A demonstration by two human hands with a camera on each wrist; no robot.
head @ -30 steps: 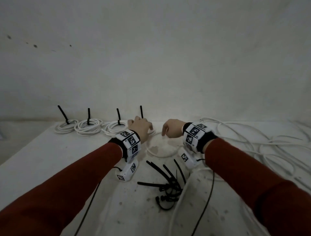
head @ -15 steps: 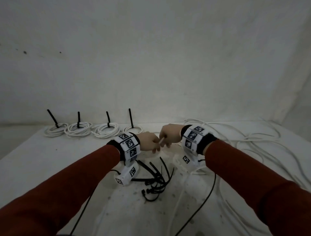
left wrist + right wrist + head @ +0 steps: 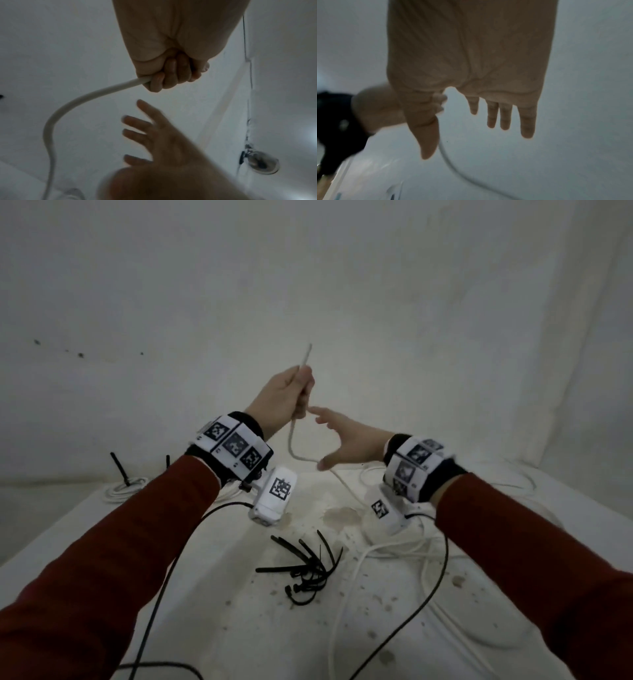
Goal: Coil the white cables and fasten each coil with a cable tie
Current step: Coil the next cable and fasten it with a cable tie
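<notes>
L fingers (image 3: 169,75) curled tight round white cable (image 3: 301,402), centre frame; cable end sticks up above left hand (image 3: 281,398). R fingers (image 3: 505,116) straight, spread, holding nothing; right hand (image 3: 346,440) just beside cable loop. Black cable ties (image 3: 308,566) piled on table (image 3: 205,594), lower centre. Tied coil (image 3: 125,491) at left.

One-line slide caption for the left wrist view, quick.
Left hand grips the white cable near its end while the right hand, fingers spread, reaches toward it.
</notes>
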